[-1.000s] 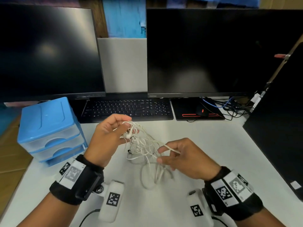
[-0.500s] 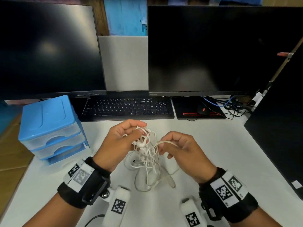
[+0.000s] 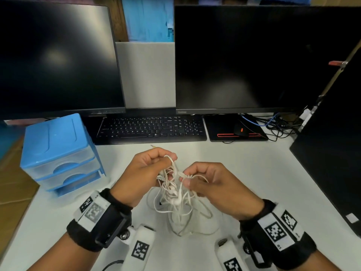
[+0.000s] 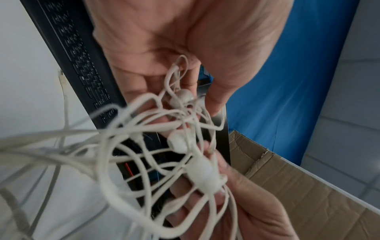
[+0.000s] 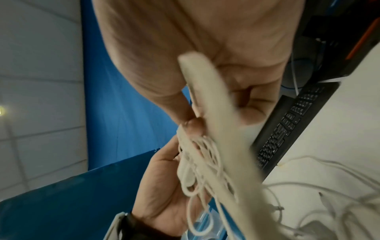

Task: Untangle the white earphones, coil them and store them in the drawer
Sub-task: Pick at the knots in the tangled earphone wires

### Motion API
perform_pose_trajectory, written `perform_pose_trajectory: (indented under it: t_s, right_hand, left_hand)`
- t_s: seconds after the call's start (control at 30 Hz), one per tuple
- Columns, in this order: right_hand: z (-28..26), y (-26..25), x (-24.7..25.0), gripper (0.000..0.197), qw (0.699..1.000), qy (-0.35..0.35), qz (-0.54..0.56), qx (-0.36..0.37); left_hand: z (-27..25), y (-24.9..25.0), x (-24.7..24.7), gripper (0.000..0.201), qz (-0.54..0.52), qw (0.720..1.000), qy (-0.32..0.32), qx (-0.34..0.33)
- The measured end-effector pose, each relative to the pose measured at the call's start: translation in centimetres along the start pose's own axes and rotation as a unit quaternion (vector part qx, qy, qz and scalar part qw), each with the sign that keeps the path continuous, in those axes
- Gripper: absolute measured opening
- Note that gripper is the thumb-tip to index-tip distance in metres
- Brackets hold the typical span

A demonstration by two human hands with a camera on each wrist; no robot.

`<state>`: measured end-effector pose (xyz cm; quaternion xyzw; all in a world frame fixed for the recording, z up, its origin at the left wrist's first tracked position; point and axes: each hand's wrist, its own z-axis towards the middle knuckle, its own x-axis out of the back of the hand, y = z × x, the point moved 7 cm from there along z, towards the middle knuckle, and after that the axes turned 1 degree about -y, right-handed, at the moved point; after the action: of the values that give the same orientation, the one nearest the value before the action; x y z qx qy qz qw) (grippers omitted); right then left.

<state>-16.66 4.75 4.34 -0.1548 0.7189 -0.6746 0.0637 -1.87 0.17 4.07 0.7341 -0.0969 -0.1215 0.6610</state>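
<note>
Both hands are up over the desk [image 3: 254, 173], mid-untangle. My left hand [image 3: 140, 177] has fingers curled round the top of the earphones [image 3: 173, 192], pinching a bundle of loops; the left wrist view shows buds and the inline remote knotted together right at the fingertips. My right hand [image 3: 213, 184] pinches a single strand between thumb and forefinger, close beside the left. The rest of the cord hangs down in loose loops, and the lowest ones look to be resting on the desk. The plug looks to be poking out past my left knuckles, but it is too small to be sure. I'd say the way to do this well: keep the left as anchor, don't pull hard, widen the knot first, then feed one free end (plug or bud) back through loop by loop. Yanking will cinch it. Lay freed cord flat on the desk so it can't re-tangle. The drawers [image 3: 64, 165] sit to my left, all shut; coiling and storing not started. Readable text: a small logo on the right monitor [image 3: 244, 55] bezel, possibly "ThinkVision", too small to confirm. Wristbands carry square code markers, no words.
</note>
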Motion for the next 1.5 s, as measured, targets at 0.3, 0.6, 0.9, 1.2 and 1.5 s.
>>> perform_pose_trajectory:
  t_s: [0.3, 0.6, 0.9, 1.2, 1.5]
  right_hand:
    - [0.4, 0.4, 2.2, 0.011, 0.981, 0.069, 0.169, -0.063]
    - [0.4, 0.2, 2.6, 0.011, 0.981, 0.081, 0.17, -0.048]
    - [0.4, 0.2, 2.4, 0.011, 0.952, 0.071, 0.292, -0.052]
    - [0.8, 1.5, 3.7, 0.016, 0.954, 0.11, 0.263, -0.091]
    - [1.0, 2.7, 6.9, 0.012, 0.95, 0.206, 0.21, -0.1]
  left_hand:
    - [0.3, 0.1, 0.3, 0.015, -0.024, 0.998, -0.061, 0.01]
    - [-0.2, -0.5, -1.3, 0.036, -0.078, 0.985, -0.146, 0.04]
    - [0.2, -2.0, -2.2, 0.044, -0.05, 0.988, -0.142, 0.013]
    - [0.0, -2.8, -2.6, 0.037, -0.06, 0.99, -0.121, 0.046]
    - [0.0, -1.9, -2.0, 0.036, -0.123, 0.971, -0.192, 0.068]
